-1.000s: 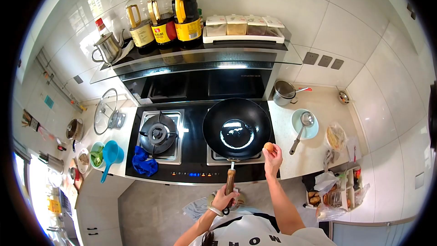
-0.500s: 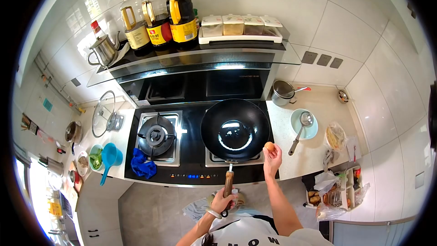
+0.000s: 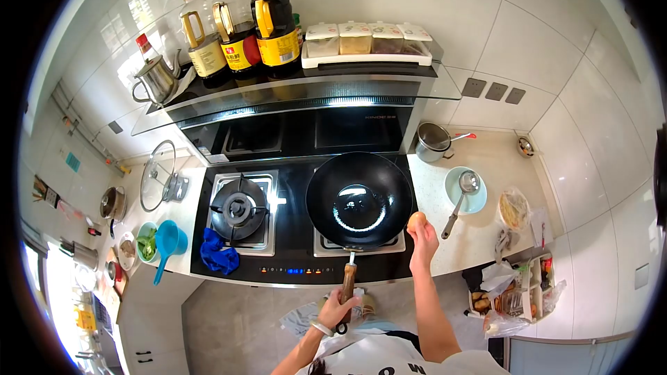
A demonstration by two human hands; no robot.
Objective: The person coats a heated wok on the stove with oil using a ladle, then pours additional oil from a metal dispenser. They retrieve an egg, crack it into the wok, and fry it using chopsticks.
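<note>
A black wok [image 3: 359, 199] rests on the right burner, with a shiny layer at its bottom. Its wooden handle [image 3: 348, 279] points toward me, and my left hand [image 3: 338, 309] is wrapped round it. Beside the wok's lower right rim, my right hand [image 3: 423, 244] holds a brown egg [image 3: 416, 221] in its fingertips. The egg looks whole, though its far side is hidden. To the right of that hand, a ladle [image 3: 469, 181] lies in a pale blue bowl [image 3: 477, 199] on the counter.
A blue cloth [image 3: 219, 251] lies by the left burner [image 3: 239, 206]. Left of it are a blue dipper [image 3: 169, 239] and a bowl of greens [image 3: 146, 242]. A pot [image 3: 434, 140] stands behind the bowl. Bottles [image 3: 278, 24] and a seasoning rack [image 3: 366, 54] line the hood's top.
My right hand has moved slightly right with the egg, a little away from the wok's rim. My left hand keeps its hold on the handle. The view has shifted slightly.
</note>
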